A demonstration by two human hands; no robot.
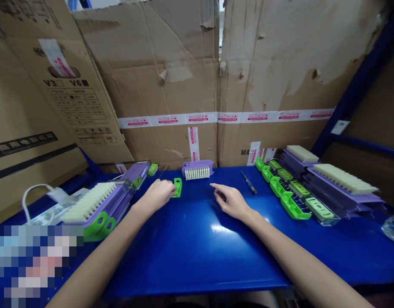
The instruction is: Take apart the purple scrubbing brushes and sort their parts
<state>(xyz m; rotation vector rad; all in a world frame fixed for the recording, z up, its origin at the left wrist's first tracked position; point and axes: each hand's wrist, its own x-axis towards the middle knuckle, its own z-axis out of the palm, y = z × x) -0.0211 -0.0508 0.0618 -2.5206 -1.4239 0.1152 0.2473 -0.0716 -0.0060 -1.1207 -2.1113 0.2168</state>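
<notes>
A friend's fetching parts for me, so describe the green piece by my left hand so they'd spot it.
On the blue table, find the purple brush midway along the cardboard wall. The green piece is left of it, nearer you, by the left hand. Unlike the row of green pieces at right, it sits singly.

Left fingers (170,189) curled in; right fingers (219,187) loosely bent.

Blue tabletop (197,256), purple brush (197,170)
The left hand (161,191) is at a green piece (178,188); the right hand (229,198) (index finger extended) hovers apart.
</notes>
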